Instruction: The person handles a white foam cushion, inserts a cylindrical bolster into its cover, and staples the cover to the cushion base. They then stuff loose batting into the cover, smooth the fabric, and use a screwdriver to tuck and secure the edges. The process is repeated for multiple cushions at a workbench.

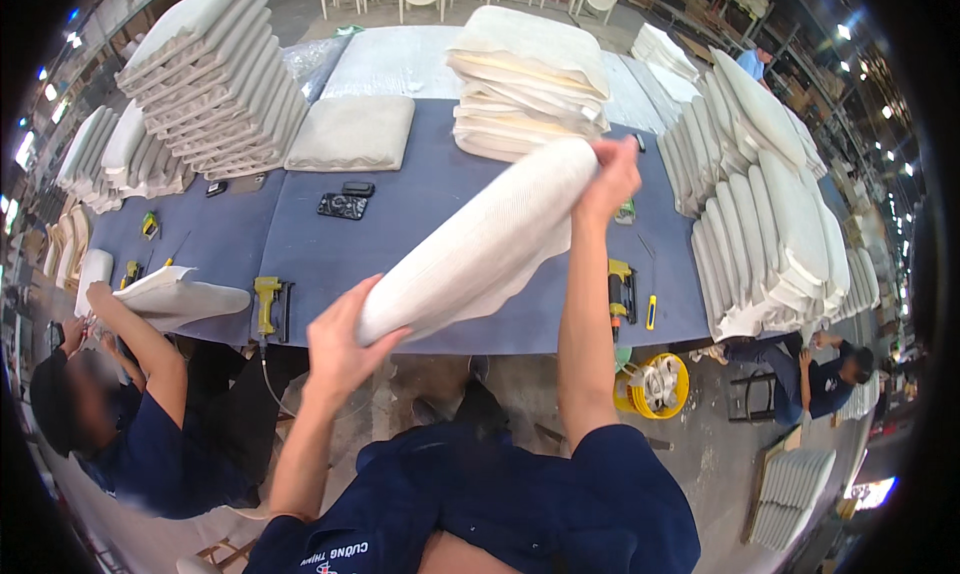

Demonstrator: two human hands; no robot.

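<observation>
A white fabric-covered seat cushion [475, 239] is held up at a slant over the near part of the blue-grey table [330, 259]. My left hand [345, 339] grips its lower left end, thumb on the near side and fingers around the edge. At the upper right end, my right hand [612, 179] is closed on the cushion's corner. Loose fabric hangs along its lower edge. Below and to the left lies a yellow-green staple gun [270, 309] with a hose. A second staple gun [621, 294] lies beside my right forearm, near a yellow utility knife [652, 312].
Cushion stacks stand at back left [215, 84], back middle [530, 84] and right [770, 234]. One cushion [350, 134] lies flat; a phone [343, 206] is nearer. A yellow bucket [682, 384] with scraps stands on the floor. A co-worker [150, 414] handles another cushion at left.
</observation>
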